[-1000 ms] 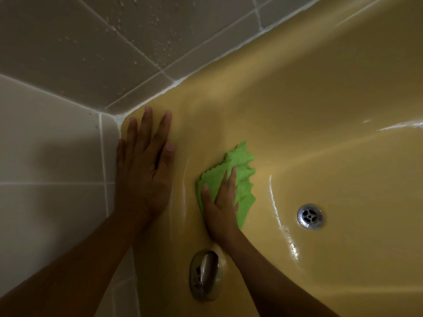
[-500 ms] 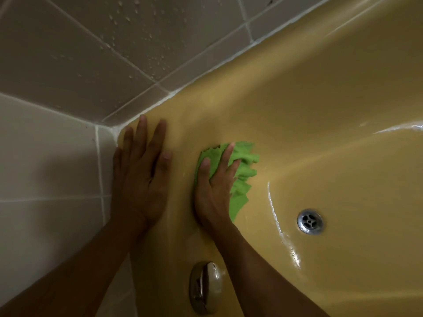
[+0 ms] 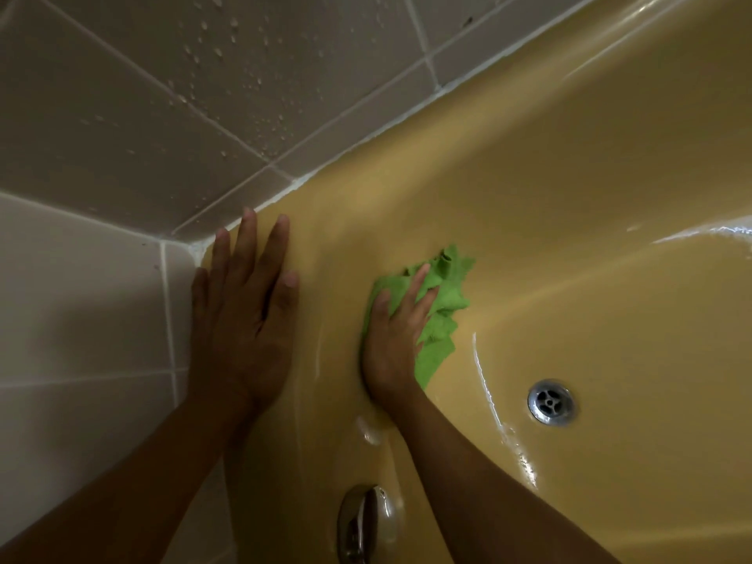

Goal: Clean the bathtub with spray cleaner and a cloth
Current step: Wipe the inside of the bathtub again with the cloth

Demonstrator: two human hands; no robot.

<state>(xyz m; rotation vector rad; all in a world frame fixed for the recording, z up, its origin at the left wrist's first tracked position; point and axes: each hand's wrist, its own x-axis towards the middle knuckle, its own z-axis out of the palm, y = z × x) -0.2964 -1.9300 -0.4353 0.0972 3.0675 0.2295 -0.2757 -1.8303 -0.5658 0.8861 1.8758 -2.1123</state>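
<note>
Bathtub (image 3: 569,177), mustard yellow and glossy, fills the right and centre of a head-worn camera's downward view, with its rim meeting grey tiled walls along a white sealant line (image 3: 366,136) that runs diagonally from the upper right to a corner at the left. A bright green cloth (image 3: 445,303) lies crumpled against the tub's sloping inner wall, near the centre of the scene, just right of that corner. The right hand (image 3: 392,343) lies on top of the cloth with its palm down, thumb and fingers stretched out fairly straight and pressing the fabric to the enamel; the cloth's ragged edges stick out past the fingertips on the far side and the right. The left hand (image 3: 244,319) rests flat on the tub's rim beside the corner, fingers straight and close together, holding nothing, its outer edge right next to the pale tile of the left wall (image 3: 81,299). Both bare forearms reach in from the near edge. Water droplets (image 3: 228,46) speckle the far wall tile (image 3: 122,116). On the tub floor, to the right of the cloth and apart from it, sits a round metal drain (image 3: 551,402). A wet, shiny streak (image 3: 494,417) curves between the cloth and the drain. Near the bottom edge, a round metal overflow plate (image 3: 360,523) is set into the tub's end wall, between the two forearms.
</note>
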